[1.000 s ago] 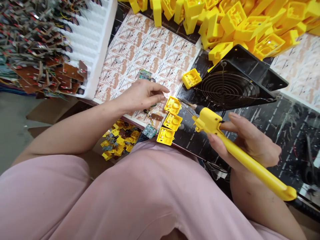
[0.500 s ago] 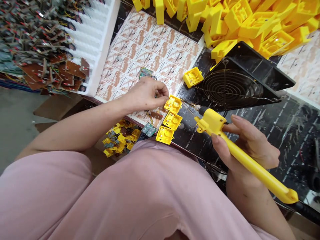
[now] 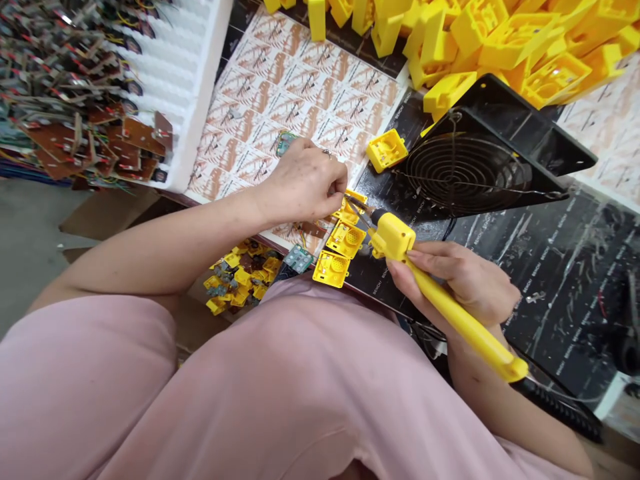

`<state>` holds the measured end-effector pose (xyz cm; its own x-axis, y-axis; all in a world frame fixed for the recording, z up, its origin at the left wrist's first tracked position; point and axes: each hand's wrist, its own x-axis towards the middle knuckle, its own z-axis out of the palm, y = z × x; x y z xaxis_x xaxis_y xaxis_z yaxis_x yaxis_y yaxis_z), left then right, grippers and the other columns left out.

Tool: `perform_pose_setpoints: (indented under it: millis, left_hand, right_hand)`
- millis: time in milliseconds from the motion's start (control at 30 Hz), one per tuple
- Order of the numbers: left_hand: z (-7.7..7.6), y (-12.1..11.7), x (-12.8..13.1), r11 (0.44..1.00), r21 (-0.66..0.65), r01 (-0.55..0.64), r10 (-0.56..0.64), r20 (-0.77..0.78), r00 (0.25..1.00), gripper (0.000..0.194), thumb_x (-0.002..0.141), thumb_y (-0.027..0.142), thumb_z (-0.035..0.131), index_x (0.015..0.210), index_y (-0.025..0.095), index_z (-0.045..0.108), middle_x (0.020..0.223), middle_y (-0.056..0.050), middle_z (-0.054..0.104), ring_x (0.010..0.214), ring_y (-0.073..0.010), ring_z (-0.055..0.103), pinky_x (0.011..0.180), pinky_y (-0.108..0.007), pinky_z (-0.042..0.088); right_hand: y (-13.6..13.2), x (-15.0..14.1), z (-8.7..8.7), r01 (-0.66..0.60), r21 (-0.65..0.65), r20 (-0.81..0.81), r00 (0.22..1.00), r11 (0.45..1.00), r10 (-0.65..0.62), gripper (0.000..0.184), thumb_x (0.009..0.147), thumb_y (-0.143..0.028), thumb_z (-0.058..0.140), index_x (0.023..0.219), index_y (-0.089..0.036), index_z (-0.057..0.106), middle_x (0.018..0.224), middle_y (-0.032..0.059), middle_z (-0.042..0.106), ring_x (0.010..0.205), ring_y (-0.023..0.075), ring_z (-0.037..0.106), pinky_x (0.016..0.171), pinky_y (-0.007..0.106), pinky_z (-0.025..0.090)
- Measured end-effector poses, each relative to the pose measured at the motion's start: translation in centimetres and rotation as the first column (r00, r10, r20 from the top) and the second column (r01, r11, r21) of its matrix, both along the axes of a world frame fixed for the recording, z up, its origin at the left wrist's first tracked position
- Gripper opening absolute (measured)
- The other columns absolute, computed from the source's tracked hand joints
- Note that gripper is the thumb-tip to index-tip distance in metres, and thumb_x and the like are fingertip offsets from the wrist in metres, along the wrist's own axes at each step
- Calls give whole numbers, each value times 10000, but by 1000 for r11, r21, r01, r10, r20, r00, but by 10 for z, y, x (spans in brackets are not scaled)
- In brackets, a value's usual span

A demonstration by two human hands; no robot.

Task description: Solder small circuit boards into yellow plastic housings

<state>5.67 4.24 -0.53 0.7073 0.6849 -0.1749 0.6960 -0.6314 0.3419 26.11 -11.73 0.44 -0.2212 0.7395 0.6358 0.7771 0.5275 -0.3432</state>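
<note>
My right hand (image 3: 457, 277) grips a yellow soldering iron (image 3: 445, 290), whose metal tip reaches over the farthest of three small yellow plastic housings (image 3: 356, 200). The other two housings, a middle one (image 3: 346, 238) and a near one (image 3: 331, 268), line up toward my lap. My left hand (image 3: 315, 180) is closed in a pinch at the far housing, beside the iron's tip. What its fingertips hold is too small or hidden to make out. A green circuit board (image 3: 299, 258) lies at the bench edge left of the near housing, and another circuit board (image 3: 285, 142) shows behind my left hand.
A black fan (image 3: 465, 167) stands right of the housings, with a single yellow housing (image 3: 387, 151) beside it. Yellow cases (image 3: 520, 40) are heaped at the back. A white foam tray (image 3: 187, 100) with many boards sits left. Below the bench edge lies a pile of yellow parts (image 3: 243, 273).
My right hand has brought the soldering iron left, so its tip now lies over the far housing. My left hand has shifted slightly right and turned, its fingers closing in at that housing.
</note>
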Motion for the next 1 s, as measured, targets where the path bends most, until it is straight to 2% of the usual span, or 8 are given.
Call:
perform_pose_setpoints:
  millis: [133, 200, 300, 433, 567, 700, 900, 1000]
  left_hand:
    - [0, 3, 2, 1000, -4, 13, -13, -13, 1000, 270, 802, 309, 540, 898, 218, 774, 807, -6, 748, 899, -218, 698, 1075, -442, 417]
    - [-1, 4, 3, 1000, -11, 16, -16, -10, 1000, 264, 799, 311, 544, 889, 218, 774, 799, -2, 745, 900, -217, 703, 1066, -434, 427]
    - [-1, 6, 3, 1000, -25, 17, -17, 2, 1000, 257, 791, 314, 552, 878, 222, 776, 793, 6, 742, 913, -217, 710, 1048, -415, 441]
    - [-1, 7, 3, 999, -31, 7, -8, -14, 1000, 264, 782, 311, 551, 873, 219, 781, 780, 7, 736, 911, -221, 717, 1049, -414, 443]
    - [1, 6, 4, 999, -31, 12, -14, -43, 999, 277, 785, 320, 547, 892, 220, 782, 802, 0, 745, 927, -227, 718, 1048, -409, 442]
    - [3, 5, 3, 999, -22, 28, -30, -51, 998, 293, 800, 323, 527, 908, 226, 781, 808, 1, 748, 927, -218, 717, 1055, -403, 431]
    - [1, 6, 2, 999, 1, 44, -44, -62, 997, 295, 805, 339, 514, 899, 234, 773, 814, 5, 756, 915, -210, 716, 1026, -376, 439]
    - [1, 6, 2, 999, 8, 48, -47, -70, 996, 299, 799, 339, 511, 896, 230, 772, 811, 4, 755, 905, -211, 720, 1012, -370, 444]
  right_hand:
    - [0, 3, 8, -46, -46, 36, 998, 998, 48, 263, 834, -140, 843, 941, -226, 619, 744, 10, 764, 626, 157, 748, 580, 203, 624]
    - [-3, 6, 10, 0, -72, 5, 1000, 997, 0, 216, 858, -151, 821, 943, -230, 640, 765, 11, 769, 628, 157, 750, 576, 203, 626]
    - [-8, 11, 8, 86, -64, -42, 995, 994, -89, 186, 863, -176, 816, 947, -244, 665, 780, 0, 771, 618, 164, 749, 521, 212, 608]
    - [-13, 12, 2, 37, -50, -107, 993, 998, -42, 267, 785, -97, 857, 933, -219, 671, 752, 3, 761, 642, 160, 753, 565, 200, 616]
    - [-15, 9, -1, 87, -87, -115, 989, 992, -97, 250, 802, -131, 852, 938, -239, 672, 789, -14, 768, 665, 158, 750, 580, 227, 626]
    - [-7, 4, -4, 1, -94, -102, 995, 996, -11, 236, 816, -118, 837, 915, -224, 651, 759, -4, 758, 661, 159, 751, 616, 228, 633]
    - [4, 3, -1, -47, -10, -24, 999, 999, 47, 200, 838, -191, 837, 862, -258, 651, 734, -16, 765, 604, 164, 738, 506, 239, 596]
    - [-4, 8, 4, 21, -83, -80, 996, 996, -28, 172, 854, -161, 806, 907, -258, 675, 749, -20, 762, 649, 177, 756, 550, 247, 620]
